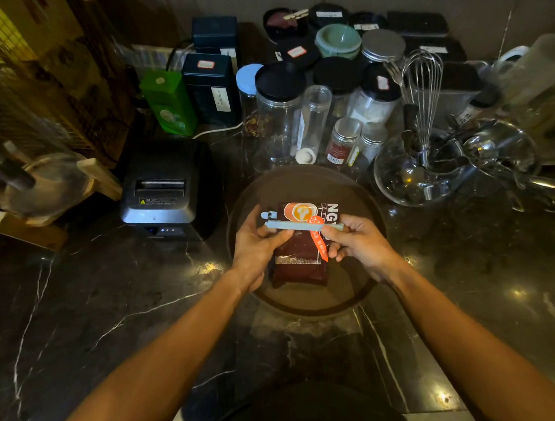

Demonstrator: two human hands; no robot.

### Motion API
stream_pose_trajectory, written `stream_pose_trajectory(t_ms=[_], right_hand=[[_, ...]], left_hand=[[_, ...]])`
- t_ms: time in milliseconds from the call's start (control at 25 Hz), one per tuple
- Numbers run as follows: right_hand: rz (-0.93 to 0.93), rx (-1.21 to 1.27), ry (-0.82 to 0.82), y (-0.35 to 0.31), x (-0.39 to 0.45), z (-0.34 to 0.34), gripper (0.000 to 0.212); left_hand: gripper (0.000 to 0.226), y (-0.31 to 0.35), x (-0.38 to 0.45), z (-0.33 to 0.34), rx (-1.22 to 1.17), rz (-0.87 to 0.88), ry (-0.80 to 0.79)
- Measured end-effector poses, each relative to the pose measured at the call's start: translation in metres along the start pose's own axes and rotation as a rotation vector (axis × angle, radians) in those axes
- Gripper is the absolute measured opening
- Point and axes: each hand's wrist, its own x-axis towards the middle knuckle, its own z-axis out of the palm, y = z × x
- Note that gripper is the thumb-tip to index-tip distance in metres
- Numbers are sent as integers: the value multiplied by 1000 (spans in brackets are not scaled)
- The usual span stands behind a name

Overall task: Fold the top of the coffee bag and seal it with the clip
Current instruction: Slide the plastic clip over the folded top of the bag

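Note:
A dark red coffee bag [301, 267] with an orange logo and an orange tag lies over a round brown tray [350, 290] at the centre of the counter. A long pale blue clip [292, 225] lies across the bag's far part. My left hand [255, 248] pinches the clip's left end along with the bag's left edge. My right hand [358, 239] grips the clip's right end against the bag's right edge. The clip's hinge end sticks out at the upper left, and I cannot tell whether the clip is snapped closed.
A black receipt printer [166, 191] stands left of the tray. Several jars [279, 111] and tins [210, 88] crowd the back of the dark marble counter. A glass bowl [418, 174] holding a whisk [424, 101] and metal utensils sits at the right.

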Motion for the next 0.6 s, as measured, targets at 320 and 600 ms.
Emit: stream_pose_trajectory(t_ms=[320,600], right_hand=[[20,-33,-10,4,5,-6,27],[44,-23,-25,3,4,-7,25]], left_hand=[[47,10,-3,-16,124,23,-101],[10,17,5,-28,296,80,-61]])
